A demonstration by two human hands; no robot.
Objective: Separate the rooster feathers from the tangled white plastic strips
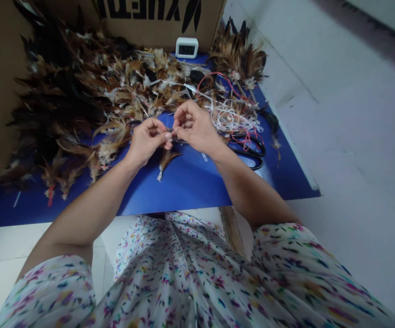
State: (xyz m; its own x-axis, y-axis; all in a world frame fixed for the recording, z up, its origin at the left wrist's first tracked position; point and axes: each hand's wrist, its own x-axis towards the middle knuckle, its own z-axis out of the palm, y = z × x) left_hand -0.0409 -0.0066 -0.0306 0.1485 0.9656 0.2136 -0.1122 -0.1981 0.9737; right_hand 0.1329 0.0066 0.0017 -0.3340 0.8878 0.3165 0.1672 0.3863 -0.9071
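My left hand and my right hand meet near the middle of the blue table, fingertips nearly touching. Both are pinched, thumbs against fingers. Something small and dark shows between them, too small to make out. Just below the fingertips lies a small brown feather bunch with a pale tip. Behind and to the left spreads a large pile of brown and black feathers. Right of my right hand are a tangle of white string, a red string and black-handled scissors, partly covered by string.
A white digital clock stands at the back before a cardboard box. More upright feathers are at the back right. The blue table has its front edge close to my body. A wooden leg shows below it.
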